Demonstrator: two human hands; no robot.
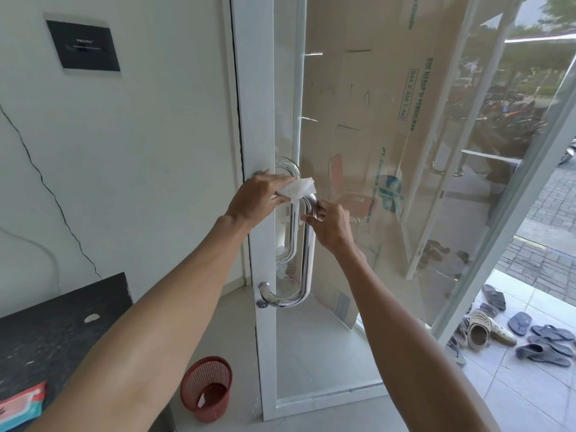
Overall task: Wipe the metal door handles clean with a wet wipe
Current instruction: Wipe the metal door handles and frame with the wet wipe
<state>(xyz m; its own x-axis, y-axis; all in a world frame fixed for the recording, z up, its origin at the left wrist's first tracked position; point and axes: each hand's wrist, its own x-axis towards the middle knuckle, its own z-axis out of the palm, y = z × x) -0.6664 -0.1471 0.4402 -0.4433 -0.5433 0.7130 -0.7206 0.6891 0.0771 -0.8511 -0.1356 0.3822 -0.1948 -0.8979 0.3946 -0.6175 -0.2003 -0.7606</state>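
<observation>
A polished metal door handle (307, 260) runs vertically on the white-framed glass door (261, 120). A second handle (291, 232) shows through the glass on the far side. My left hand (258, 198) presses a crumpled white wet wipe (297, 189) over the upper bend of the near handle. My right hand (330, 224) grips the same handle just below the bend, fingers wrapped around the tube. The handle's top mount is hidden by the wipe and my left hand.
A red mesh waste basket (207, 388) stands on the floor below the handle. A black table (62, 332) at lower left carries a wet wipe pack (20, 405). Sandals (523, 332) lie outside at right. A cardboard sheet (358, 120) leans behind the glass.
</observation>
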